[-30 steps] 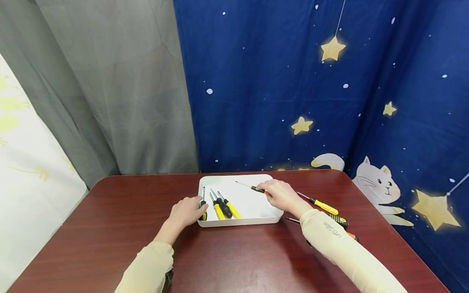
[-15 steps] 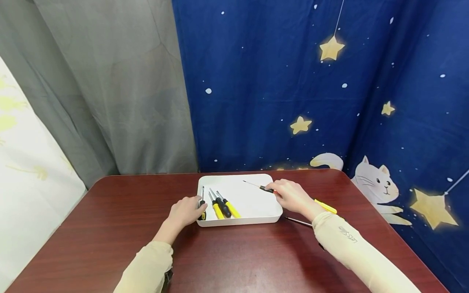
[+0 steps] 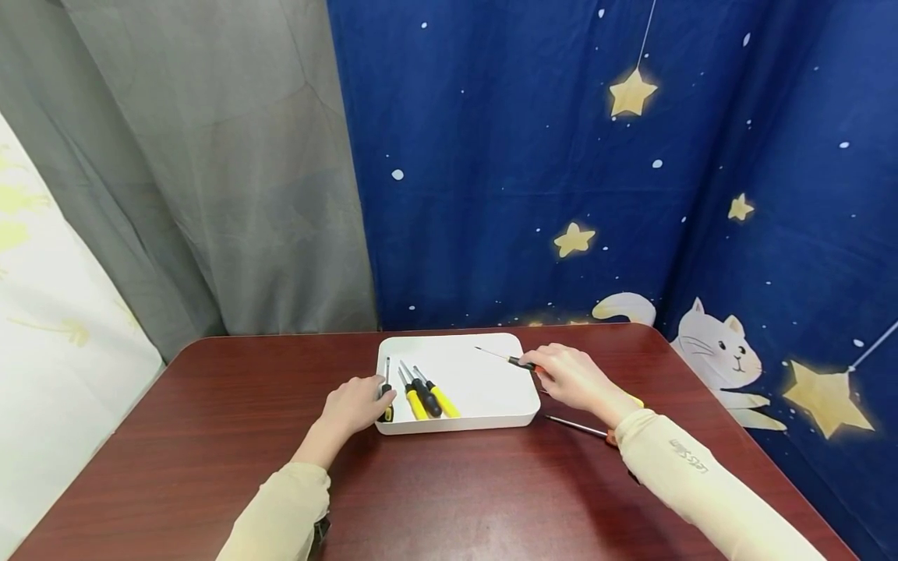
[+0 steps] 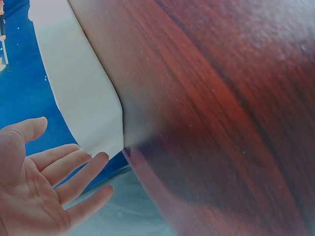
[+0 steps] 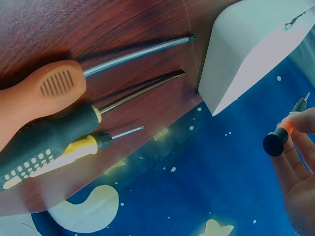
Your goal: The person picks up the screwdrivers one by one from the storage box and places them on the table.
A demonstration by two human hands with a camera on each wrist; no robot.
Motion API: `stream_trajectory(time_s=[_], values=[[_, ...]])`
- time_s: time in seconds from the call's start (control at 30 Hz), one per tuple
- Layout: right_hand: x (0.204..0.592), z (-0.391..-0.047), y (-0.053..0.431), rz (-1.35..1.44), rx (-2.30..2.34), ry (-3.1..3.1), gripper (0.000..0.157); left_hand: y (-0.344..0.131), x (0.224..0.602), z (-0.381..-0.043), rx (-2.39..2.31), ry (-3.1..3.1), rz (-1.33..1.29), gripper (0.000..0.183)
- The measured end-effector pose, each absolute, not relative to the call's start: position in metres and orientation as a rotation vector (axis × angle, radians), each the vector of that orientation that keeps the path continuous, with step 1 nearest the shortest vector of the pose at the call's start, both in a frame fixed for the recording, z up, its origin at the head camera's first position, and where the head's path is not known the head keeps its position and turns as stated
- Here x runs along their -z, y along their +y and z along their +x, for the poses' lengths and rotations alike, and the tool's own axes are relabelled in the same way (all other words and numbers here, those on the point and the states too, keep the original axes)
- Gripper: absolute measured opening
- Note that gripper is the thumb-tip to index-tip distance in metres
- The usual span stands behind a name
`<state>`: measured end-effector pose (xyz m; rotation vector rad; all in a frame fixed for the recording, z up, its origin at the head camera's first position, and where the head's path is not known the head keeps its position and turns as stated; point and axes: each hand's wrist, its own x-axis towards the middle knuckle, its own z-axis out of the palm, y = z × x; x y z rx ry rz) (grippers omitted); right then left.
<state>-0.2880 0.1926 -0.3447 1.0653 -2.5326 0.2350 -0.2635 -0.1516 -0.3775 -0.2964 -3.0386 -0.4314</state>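
My right hand point(image 3: 571, 375) pinches a small screwdriver point(image 3: 517, 361) with a black and orange handle, above the right side of the white tray point(image 3: 484, 393). Its thin shaft points left over the tray. In the right wrist view, the handle's round black end point(image 5: 274, 142) sticks out past my fingers. My left hand point(image 3: 356, 401) rests at the tray's left edge, its fingers loosely extended in the left wrist view. Beside that hand, inside the tray, lies a black and yellow screwdriver point(image 3: 388, 409). Two yellow-handled screwdrivers and a black-handled screwdriver point(image 3: 426, 399) lie close to it.
Right of the tray, on the brown table point(image 3: 456, 491), lie an orange-handled screwdriver point(image 5: 59, 86), a black-handled screwdriver point(image 5: 59, 132) and a yellow-handled screwdriver point(image 5: 81, 147). My right forearm partly covers them in the head view. A blue curtain point(image 3: 463, 195) hangs behind the table.
My right hand has moved to the right with the screwdriver, from over the tray's middle right toward its right edge. The left hand stays at the tray's left side.
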Motion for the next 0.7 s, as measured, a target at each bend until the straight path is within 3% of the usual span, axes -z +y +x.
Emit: stream_trajectory(time_s=[0.7], values=[[0.341,-0.274,0.219,1.101,-0.235,-2.514,0.034,-0.151,0.376,-0.263,0.451,-3.038,-0.281,0.031]])
